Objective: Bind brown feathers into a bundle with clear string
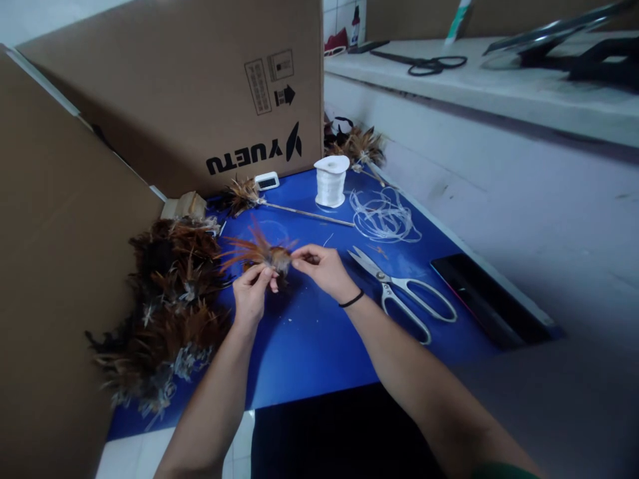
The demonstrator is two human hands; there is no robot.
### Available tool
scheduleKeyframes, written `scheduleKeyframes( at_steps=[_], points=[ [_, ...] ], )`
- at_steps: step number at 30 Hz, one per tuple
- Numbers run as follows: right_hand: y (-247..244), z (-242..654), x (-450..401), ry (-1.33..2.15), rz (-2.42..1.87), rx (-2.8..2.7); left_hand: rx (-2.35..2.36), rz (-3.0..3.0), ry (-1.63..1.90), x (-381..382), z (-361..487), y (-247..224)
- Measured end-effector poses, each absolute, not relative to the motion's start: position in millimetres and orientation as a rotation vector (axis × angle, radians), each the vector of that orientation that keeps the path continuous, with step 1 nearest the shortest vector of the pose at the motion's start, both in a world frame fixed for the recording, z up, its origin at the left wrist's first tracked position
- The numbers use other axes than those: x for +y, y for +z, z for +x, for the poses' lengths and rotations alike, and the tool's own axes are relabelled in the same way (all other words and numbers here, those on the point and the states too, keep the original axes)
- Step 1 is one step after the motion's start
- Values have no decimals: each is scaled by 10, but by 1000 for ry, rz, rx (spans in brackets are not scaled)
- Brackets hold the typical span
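Above the blue table, my left hand (253, 291) pinches a small bunch of brown and orange feathers (273, 255) between thumb and fingers. My right hand (321, 267), a black band at its wrist, has thumb and fingertips closed at the right side of the same bunch. The longer orange tips fan out to the left. Just right of my right hand lie metal scissors (394, 283) with their blades a little apart. Beyond the hands, a thin stick (312, 215) with feathers at its left end (243, 196) rests on the table.
A white spool (331, 183) stands behind a loose coil of clear strip (384, 216). Heaped feather bunches (172, 299) fill the left side. A phone (482, 293) lies at the right edge. Cardboard (190, 86) walls the back. Black scissors (429, 64) rest on the ledge.
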State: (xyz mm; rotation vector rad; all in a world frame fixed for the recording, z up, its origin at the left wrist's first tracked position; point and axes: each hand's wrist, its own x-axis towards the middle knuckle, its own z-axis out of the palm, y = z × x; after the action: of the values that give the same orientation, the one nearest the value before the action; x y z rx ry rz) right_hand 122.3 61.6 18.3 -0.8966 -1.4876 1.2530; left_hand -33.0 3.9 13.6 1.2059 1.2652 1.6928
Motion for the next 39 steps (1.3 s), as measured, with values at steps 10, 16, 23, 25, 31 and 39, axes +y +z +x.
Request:
scheduleKeyframes(
  at_steps=[10, 16, 23, 25, 31, 39],
  points=[
    [215, 1118, 435, 902, -822, -1831, 1005, 651, 1593, 63, -342, 145],
    [195, 1121, 391, 310, -738, -2098, 1005, 604, 1504, 40, -261, 100],
    [193, 1143, 401, 63, -785, -2195, 1030, 592, 1471, 39, -236, 94],
    [194, 1144, 401, 11, -782, -2216, 1026, 585, 1474, 39, -231, 85],
    [193, 1159, 417, -30, -771, -2237, 1022, 643, 1470, 30, -228, 79],
    [204, 1165, 409, -31, -795, -2225, 1045, 716, 1474, 31, -227, 103]
  ],
)
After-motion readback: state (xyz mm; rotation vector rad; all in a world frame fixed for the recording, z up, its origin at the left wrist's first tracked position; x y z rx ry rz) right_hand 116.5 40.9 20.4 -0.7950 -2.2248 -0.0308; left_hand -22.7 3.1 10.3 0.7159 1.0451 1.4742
